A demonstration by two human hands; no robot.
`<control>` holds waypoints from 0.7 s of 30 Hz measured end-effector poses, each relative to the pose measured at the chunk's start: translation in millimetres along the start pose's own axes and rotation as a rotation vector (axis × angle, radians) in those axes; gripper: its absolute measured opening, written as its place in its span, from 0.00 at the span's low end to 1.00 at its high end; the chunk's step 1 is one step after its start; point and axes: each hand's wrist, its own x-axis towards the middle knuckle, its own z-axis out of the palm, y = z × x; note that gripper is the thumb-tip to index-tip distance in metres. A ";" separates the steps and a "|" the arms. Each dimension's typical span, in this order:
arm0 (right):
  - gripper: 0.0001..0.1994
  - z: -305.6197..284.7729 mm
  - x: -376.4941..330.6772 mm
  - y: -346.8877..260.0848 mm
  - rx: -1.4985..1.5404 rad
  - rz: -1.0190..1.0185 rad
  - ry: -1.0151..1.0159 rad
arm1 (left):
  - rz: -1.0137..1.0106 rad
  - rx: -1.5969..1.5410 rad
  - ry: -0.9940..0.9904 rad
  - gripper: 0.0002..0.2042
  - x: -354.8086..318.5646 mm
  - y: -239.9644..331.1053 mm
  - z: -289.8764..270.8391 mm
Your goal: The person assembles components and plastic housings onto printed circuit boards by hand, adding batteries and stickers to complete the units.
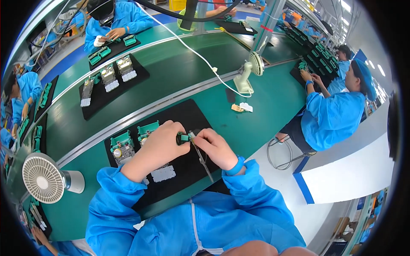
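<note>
While the left hand [164, 143] is holding a green part [185, 138] between thumb and fingers, the right hand [213, 147] is working just beside it, its fingertips bunching at the upper end of a slim metal tool [200, 157]. The left grip is closing snugly on the part; the right grip is seemingly pinching the tool, though the fingers are hiding the exact contact. The part is sitting above the black mat [183, 115], between the two hands, and the tool is slanting down toward the person's body. A blue band [235, 166] is circling the right wrist. To the left of the hands, a circuit board [124, 152] with a green frame is lying on the mat, and a second frame [149, 129] is showing next to it, partly covered by the left hand. Below the left hand, a pale sheet [163, 173] is resting on the mat. The mat is lying on a green worktop [222, 117], where a white fan [42, 178] is standing at the left and a pale green fan [246, 77] farther off, near some scraps [241, 108]. At the right, a co-worker [333, 111] in blue is handling a small piece.
</note>
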 end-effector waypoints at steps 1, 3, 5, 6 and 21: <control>0.09 -3.5 0.7 -6.8 -0.126 -0.098 0.026 | -0.001 -0.042 0.011 0.17 2.8 1.9 0.1; 0.07 -15.0 3.7 -26.2 -0.227 -0.189 0.046 | 0.031 -0.027 0.124 0.16 2.7 9.3 10.1; 0.06 -24.1 1.3 -41.1 -0.311 -0.269 0.002 | 0.109 -0.007 0.298 0.16 -5.3 9.5 25.4; 0.06 -28.6 -0.8 -38.8 -0.376 -0.343 -0.057 | 0.128 0.016 0.295 0.16 -11.0 10.8 32.3; 0.15 -30.4 -53.4 7.8 -0.581 -0.400 -0.010 | 0.389 -0.068 0.015 0.33 -4.1 -10.3 52.5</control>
